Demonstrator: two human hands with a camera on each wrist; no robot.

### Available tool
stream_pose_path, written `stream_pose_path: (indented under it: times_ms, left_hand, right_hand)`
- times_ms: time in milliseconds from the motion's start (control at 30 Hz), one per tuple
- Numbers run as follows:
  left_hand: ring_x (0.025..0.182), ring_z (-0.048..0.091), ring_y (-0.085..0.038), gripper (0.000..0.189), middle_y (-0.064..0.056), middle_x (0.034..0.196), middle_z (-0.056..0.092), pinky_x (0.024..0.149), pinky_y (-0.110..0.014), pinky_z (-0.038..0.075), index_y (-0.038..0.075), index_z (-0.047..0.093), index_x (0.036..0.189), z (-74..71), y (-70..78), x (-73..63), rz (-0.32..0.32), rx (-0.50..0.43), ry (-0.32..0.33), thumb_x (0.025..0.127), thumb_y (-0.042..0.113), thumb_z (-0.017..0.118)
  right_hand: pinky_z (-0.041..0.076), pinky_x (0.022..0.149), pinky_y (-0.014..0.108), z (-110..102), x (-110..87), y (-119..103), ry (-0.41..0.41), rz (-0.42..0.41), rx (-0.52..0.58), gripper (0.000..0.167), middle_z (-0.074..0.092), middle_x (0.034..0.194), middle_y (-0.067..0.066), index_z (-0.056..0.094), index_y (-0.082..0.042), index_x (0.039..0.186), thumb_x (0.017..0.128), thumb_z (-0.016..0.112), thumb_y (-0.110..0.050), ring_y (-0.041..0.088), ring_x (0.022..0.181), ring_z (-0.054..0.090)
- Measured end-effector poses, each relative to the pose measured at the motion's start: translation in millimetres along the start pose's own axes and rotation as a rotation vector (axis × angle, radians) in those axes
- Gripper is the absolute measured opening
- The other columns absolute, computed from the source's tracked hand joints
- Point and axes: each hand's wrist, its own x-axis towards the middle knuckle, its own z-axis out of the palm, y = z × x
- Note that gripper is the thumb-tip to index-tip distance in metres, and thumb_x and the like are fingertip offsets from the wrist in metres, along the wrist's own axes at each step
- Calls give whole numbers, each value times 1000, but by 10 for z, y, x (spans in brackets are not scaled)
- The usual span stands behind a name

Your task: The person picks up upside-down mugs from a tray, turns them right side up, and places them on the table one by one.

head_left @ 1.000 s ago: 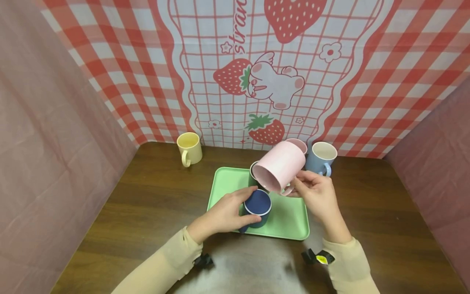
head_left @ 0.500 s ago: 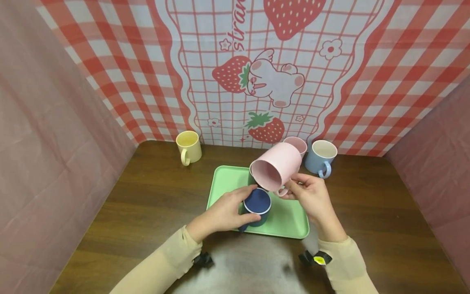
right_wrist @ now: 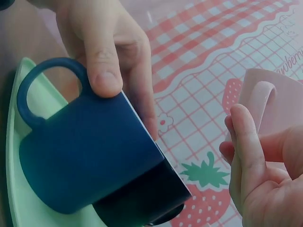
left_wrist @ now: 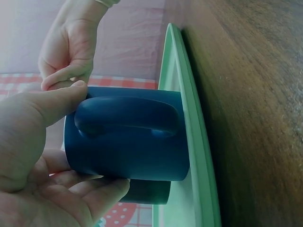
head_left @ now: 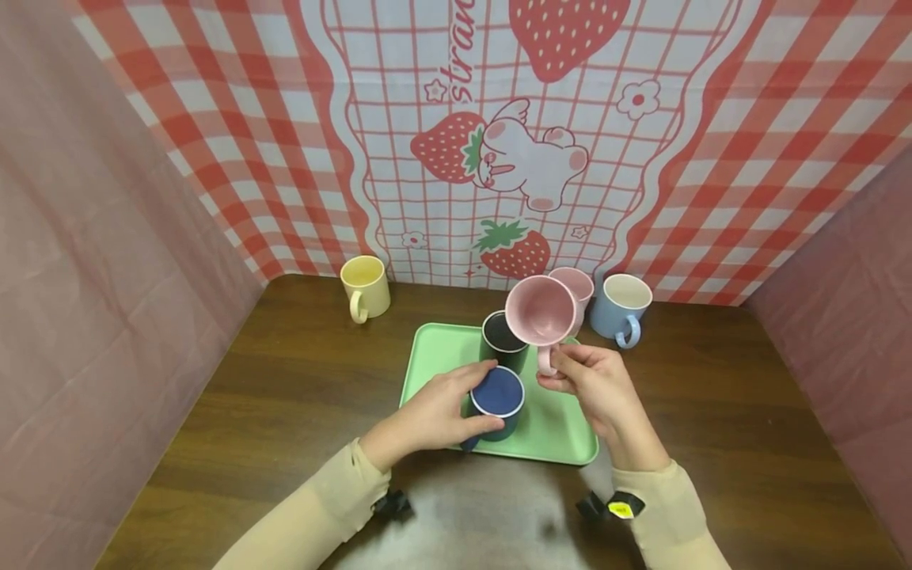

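Note:
A navy blue mug stands upright on the light green tray. My left hand grips it near the rim, thumb on the near side and fingers on the far side; in the left wrist view its handle faces that camera. My right hand pinches a pink mug by its handle, raised over the tray's right part with its mouth tipped toward the head camera. Behind the navy mug, a black mug stands on the tray, partly covered by the pink mug in the head view.
A second pink mug and a light blue mug stand at the back right of the wooden table. A yellow mug is at the back left. A checked strawberry-print cloth hangs behind.
The pink mug has turned in my right hand from lying sideways to facing its mouth toward the head camera, uncovering more of the black mug. My left hand stays on the navy mug.

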Motion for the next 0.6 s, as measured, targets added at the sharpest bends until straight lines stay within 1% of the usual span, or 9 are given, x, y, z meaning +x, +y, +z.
stream_pose_path:
  times_ms: [200,367,467,600]
  left_hand:
    - [144,59,-35,84,-23,157,58,121,-47,47,-8,49,158,-34,28,9,-1,31,-15,95,34,86]
    - [142,60,-35,86,-23,156,59,119,-47,48,-7,50,158,-52,46,34,-21,48,-35,95,36,87]
    - [141,62,-34,87,-22,155,60,118,-47,49,-5,50,159,-65,44,46,-39,58,-50,94,38,88]
    - [138,63,-32,83,-20,152,64,117,-46,50,-4,54,157,-143,93,72,-48,87,-50,95,40,87]
  right_hand:
    - [66,82,28,3,4,6,-15,31,2,36,72,94,5,53,30,136,110,56,4,10,78,77]
    - [65,82,27,-14,8,20,-30,49,40,28,75,89,4,60,26,127,110,55,4,9,78,77]
    - [65,83,27,-15,15,27,-35,59,51,29,76,87,2,60,27,126,110,55,3,8,78,76]
    - [65,83,26,-6,31,38,-39,65,51,33,75,88,3,57,30,129,110,55,2,8,78,76]
